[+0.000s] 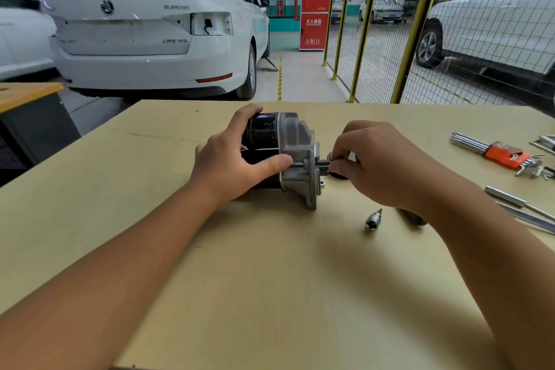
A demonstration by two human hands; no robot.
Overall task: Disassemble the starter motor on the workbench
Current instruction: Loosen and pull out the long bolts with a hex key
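— What can we not make out at the starter motor (282, 156)?

— The right hand (381, 165) covers the shaft end at frame centre, so we cannot tell what its fingertips (335, 164) pinch. The left hand (237, 159) hides much of the black body.

— And lower right of centre?

— A dark tool (413, 217) runs under the right wrist; we see only a short piece. The socket bit (373, 219) is too small for us to read.

— The right edge?

— The frame cuts off the metal parts (545, 143) above the hex key set (501, 153), and the two bars (522, 207) below it. At upper left, another car (18, 39) is cut off too.
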